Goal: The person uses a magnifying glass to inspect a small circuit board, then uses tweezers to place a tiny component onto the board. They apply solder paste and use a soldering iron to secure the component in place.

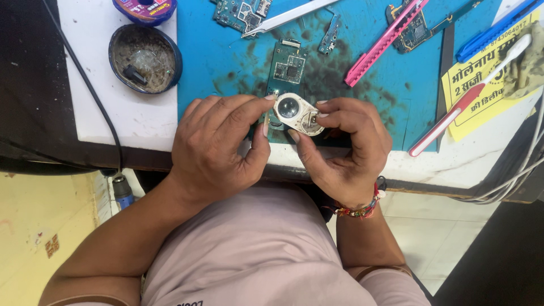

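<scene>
My left hand (218, 144) and my right hand (345, 144) meet over the near edge of a blue work mat (374, 85). Between their fingertips they hold a small oval white part with a round lens-like dome (297, 113). Just beneath it lies a green circuit board (286, 68), its near end hidden by my fingers and the white part. A bead and thread bracelet (362, 209) circles my right wrist.
On the mat lie more circuit boards (241, 12), metal tweezers (286, 17) and a pink cutter (382, 42). A dirty round blue tin (145, 58) sits at the left. A red-and-white toothbrush (470, 96) lies across a yellow paper at the right, near cables (515, 175).
</scene>
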